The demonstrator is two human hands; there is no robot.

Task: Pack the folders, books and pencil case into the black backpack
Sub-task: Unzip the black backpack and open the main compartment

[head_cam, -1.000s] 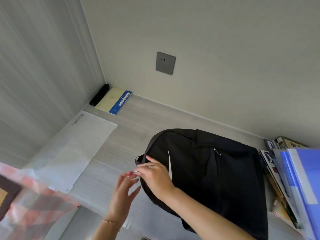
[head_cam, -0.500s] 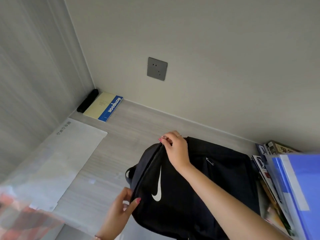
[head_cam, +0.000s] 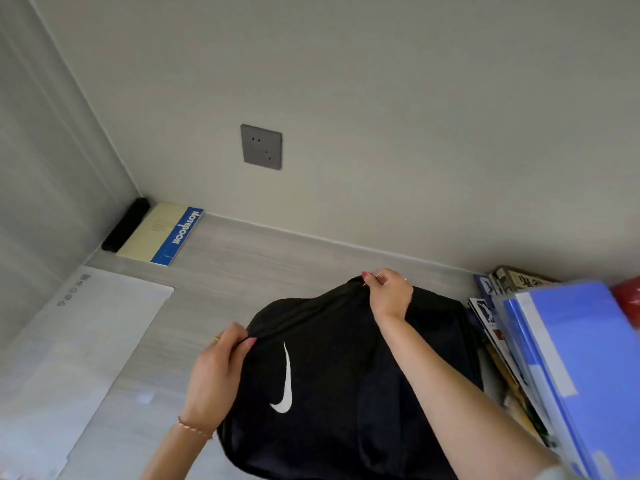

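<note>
The black backpack (head_cam: pixel 332 382) is lying on the desk (head_cam: pixel 242 271) toward its near edge, logo side up. The person's left hand (head_cam: pixel 216 372) is pinching the fabric at the bag's top-left rim, while the right hand (head_cam: pixel 389 294) is gripping the far upper rim, fingers curled round it, probably at the zip, though the puller itself is hidden.

The packing seems to be only starting: the bag is looking flat and nothing appears to be inside yet. The blue folders (head_cam: pixel 571 368) and the books (head_cam: pixel 498 327) under them are sitting stacked at the desk's right edge, just beside the bag. A notebook (head_cam: pixel 162 233) is lying in the far left corner, with a long black case (head_cam: pixel 126 225), possibly the pencil case, touching its left side against the wall. A clear folder (head_cam: pixel 79 344) is lying along the left edge.

A wall socket (head_cam: pixel 261 146) is showing above the desk. Nothing is blocking the bag's opening, but the folder stack is crowding its right side.
</note>
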